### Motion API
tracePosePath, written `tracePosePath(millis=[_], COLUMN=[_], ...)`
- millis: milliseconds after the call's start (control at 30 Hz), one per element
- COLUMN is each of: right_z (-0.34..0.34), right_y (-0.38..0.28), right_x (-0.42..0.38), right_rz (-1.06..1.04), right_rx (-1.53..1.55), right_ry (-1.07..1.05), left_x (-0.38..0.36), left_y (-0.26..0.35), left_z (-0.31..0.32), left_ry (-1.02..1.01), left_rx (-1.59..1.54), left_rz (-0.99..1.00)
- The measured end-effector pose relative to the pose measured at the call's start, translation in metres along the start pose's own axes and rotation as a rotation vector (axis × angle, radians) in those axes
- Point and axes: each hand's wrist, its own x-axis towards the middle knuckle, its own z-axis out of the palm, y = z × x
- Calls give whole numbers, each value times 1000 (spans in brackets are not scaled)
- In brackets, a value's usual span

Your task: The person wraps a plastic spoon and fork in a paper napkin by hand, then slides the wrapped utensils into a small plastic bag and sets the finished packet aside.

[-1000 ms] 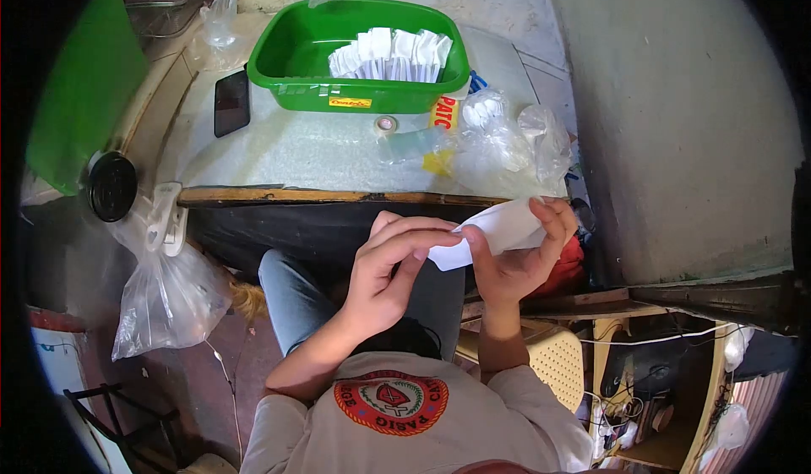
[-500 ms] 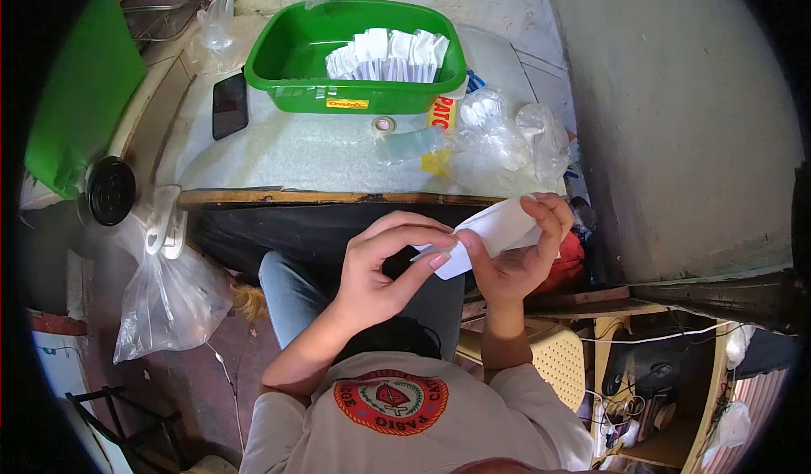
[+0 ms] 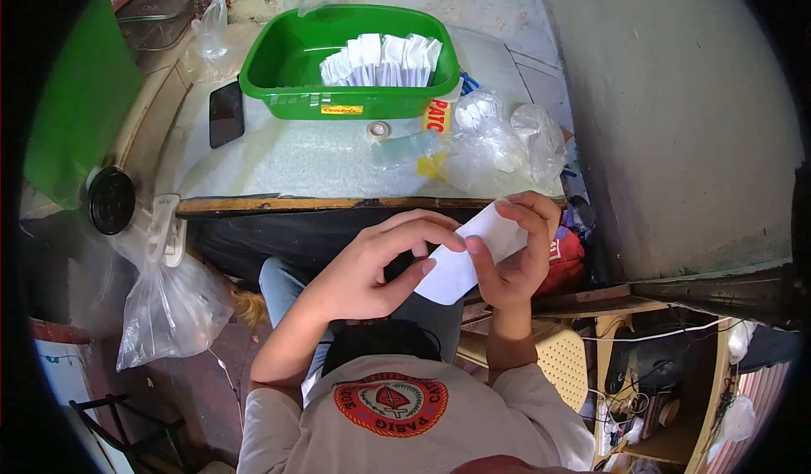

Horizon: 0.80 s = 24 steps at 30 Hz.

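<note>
A folded piece of white paper (image 3: pixel 448 276) is held between my two hands, tilted above my lap in front of the table edge. My right hand (image 3: pixel 519 258) grips its upper right part, thumb on the near face and fingers curled over the far end. From the left, the curved index finger and thumb of my left hand (image 3: pixel 367 263) pinch the paper's left side. The other left fingers are tucked behind. Inside the green basin (image 3: pixel 338 102) on the table, a row of similar white paper pieces (image 3: pixel 389 62) stands upright.
A phone (image 3: pixel 226 114), a tape roll (image 3: pixel 378 130) and clear plastic bags (image 3: pixel 498 149) lie on the table (image 3: pixel 287 166). A plastic bag (image 3: pixel 173 313) hangs at the left edge. A grey wall panel (image 3: pixel 676 119) closes the right side. A perforated stool (image 3: pixel 557 364) stands near my right elbow.
The paper has turned and come slightly lower, with more of its flat face showing. My left fingers have shifted along its left side; the right hand keeps its grip.
</note>
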Motion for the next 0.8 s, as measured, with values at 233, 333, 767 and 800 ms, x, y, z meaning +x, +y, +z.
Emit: tracePosePath(millis=[233, 333, 767, 800], right_z=[-5, -5, -8, -7], right_y=[2, 1, 7, 8], right_x=[5, 9, 23, 22], right_rz=[1, 19, 102, 171], right_rx=[65, 109, 257, 358], right_ry=[-72, -113, -228, -192], left_x=[2, 1, 0, -1], left_y=[-3, -8, -15, -16], left_z=[0, 0, 2, 2], left_ry=[-36, -6, 107, 107], left_rx=[-11, 12, 47, 47], left_rz=[-25, 16, -36, -33])
